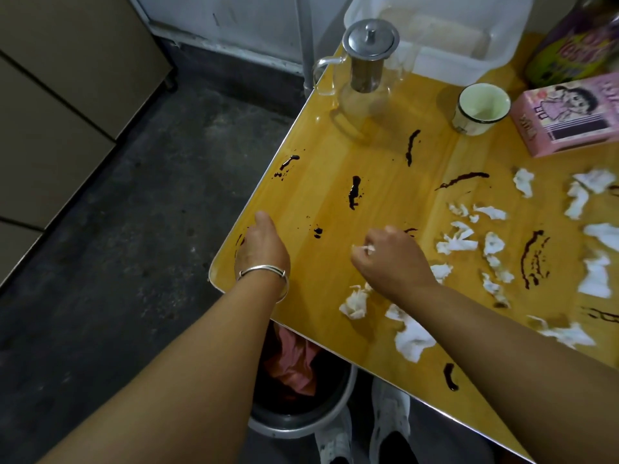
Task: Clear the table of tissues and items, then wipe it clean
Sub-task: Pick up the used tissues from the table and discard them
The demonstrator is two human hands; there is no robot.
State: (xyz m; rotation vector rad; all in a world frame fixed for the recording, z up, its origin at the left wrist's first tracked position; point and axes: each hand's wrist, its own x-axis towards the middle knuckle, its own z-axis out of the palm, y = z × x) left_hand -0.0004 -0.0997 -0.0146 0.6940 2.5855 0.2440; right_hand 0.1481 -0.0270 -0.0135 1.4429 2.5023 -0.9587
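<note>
Several crumpled white tissues (457, 241) lie scattered over the right half of a yellow wooden table (375, 169), which carries dark streaks of spilled liquid (354, 192). My right hand (390, 259) hovers over the near middle of the table and pinches a small scrap of tissue (365, 249) in its curled fingers. A larger crumpled tissue (355, 301) lies just below that hand. My left hand (263, 246), with a silver bangle on the wrist, rests on the table's near left corner, its fingers mostly hidden behind the back of the hand.
A glass teapot (363, 78) with a metal lid, a white cup (480, 108), a pink box (569, 112) and a clear plastic tub (449, 31) stand at the table's far side. A bin (301, 406) with a pink bag sits under the near edge.
</note>
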